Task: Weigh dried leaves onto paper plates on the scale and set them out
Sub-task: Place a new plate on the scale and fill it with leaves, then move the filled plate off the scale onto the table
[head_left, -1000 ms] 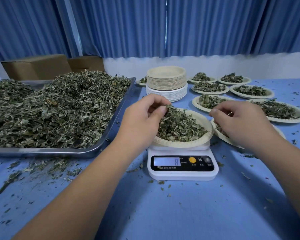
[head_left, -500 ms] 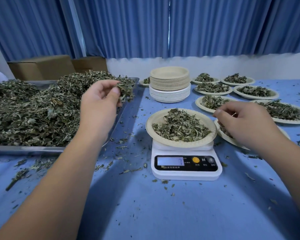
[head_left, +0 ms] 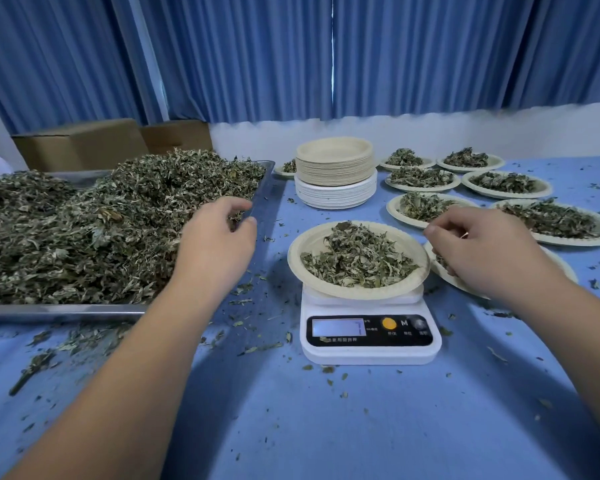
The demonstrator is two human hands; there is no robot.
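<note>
Leaves (head_left: 357,261) fill plate (head_left: 321,285) on scale (head_left: 368,355). Left hand (head_left: 219,244) curls loosely over tray (head_left: 66,308), and right hand (head_left: 489,251) curls over second plate (head_left: 561,268). Whether either holds anything cannot be told.

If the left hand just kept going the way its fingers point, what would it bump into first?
Most likely the dried leaves heaped at the right rim of the metal tray, just ahead of the fingertips of the left hand; depth is hard to judge.

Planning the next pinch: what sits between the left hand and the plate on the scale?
In the head view, just blue tablecloth with loose leaf crumbs separates the left hand from the plate.
</note>
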